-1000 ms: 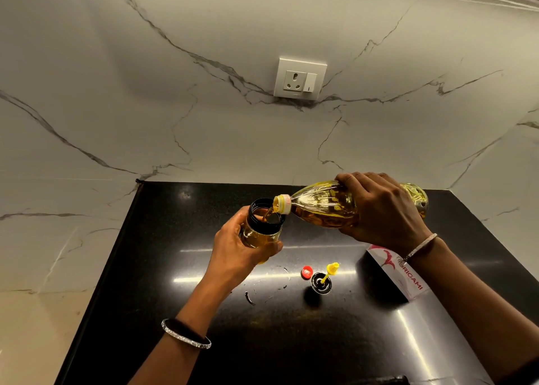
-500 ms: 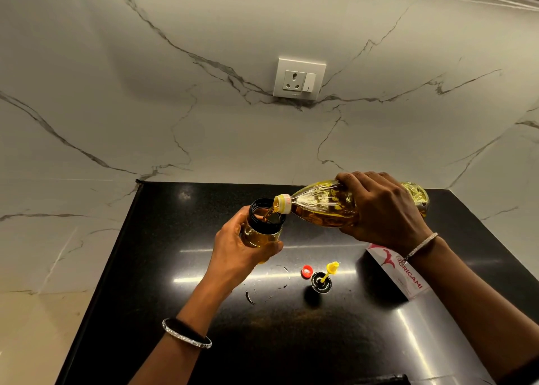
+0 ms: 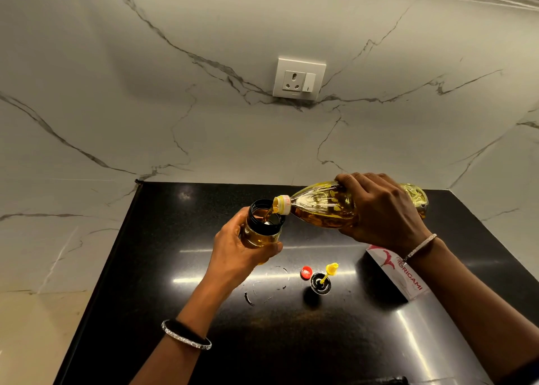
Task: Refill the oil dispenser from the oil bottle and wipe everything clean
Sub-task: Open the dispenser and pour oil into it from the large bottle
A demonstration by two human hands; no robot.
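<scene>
My left hand (image 3: 237, 254) grips the oil dispenser (image 3: 262, 227), a clear jar with a black rim, held above the black countertop (image 3: 163, 268). My right hand (image 3: 382, 209) holds the clear oil bottle (image 3: 320, 209) tipped almost level, its yellow neck over the dispenser's mouth. A thin stream of golden oil runs from the bottle into the dispenser, which holds oil in its lower part. The dispenser's black lid with a yellow spout (image 3: 322, 279) and the bottle's red cap (image 3: 305, 273) lie on the counter below.
A white tissue pack with red print (image 3: 393, 271) lies under my right wrist. Oily ring marks (image 3: 268, 285) smear the counter near the caps. A white wall socket (image 3: 299, 78) sits on the marble backsplash behind. The counter's left edge drops off.
Oil keeps flowing; both hands, the bottle and the dispenser hold nearly the same pose.
</scene>
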